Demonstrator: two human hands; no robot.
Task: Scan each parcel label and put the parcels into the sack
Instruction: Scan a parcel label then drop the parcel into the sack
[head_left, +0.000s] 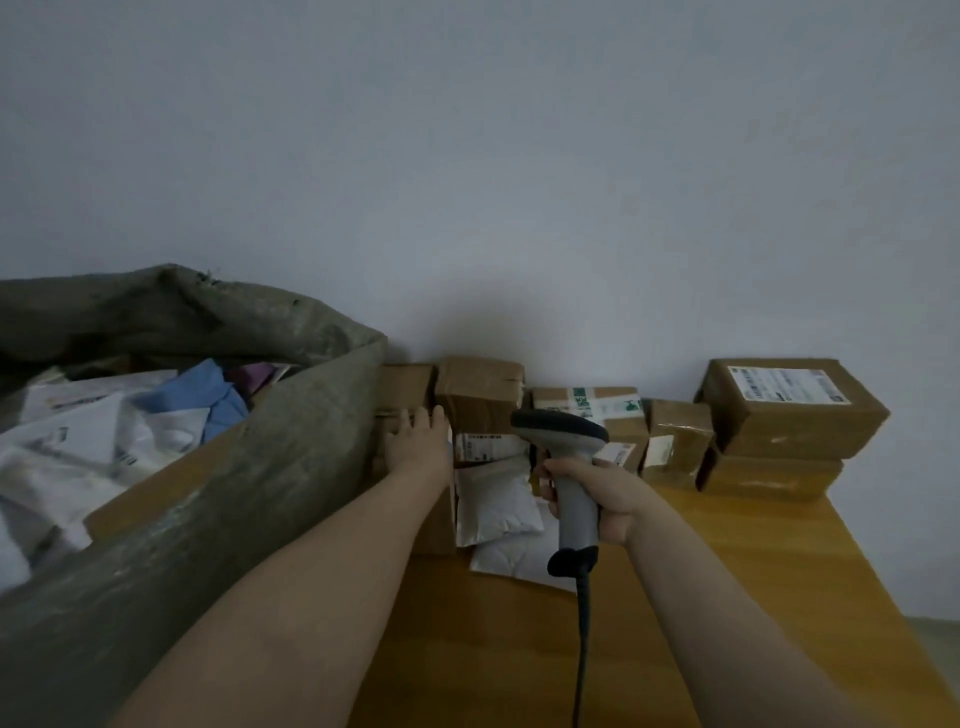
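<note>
left hand (418, 449) fingers (415, 420) straight on a box (404, 385); right hand (605, 493) fingers (548, 491) wrapped round scanner (563, 428)

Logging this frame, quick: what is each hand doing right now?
Left hand: open, fingers on a box.
Right hand: grips the scanner.

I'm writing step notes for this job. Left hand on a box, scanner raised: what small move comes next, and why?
Probably close the left hand on the brown box it touches beside the sack and turn it label-up. Its fingers lie straight, no label shows on that box, and the right hand holds the scanner ready.
</note>
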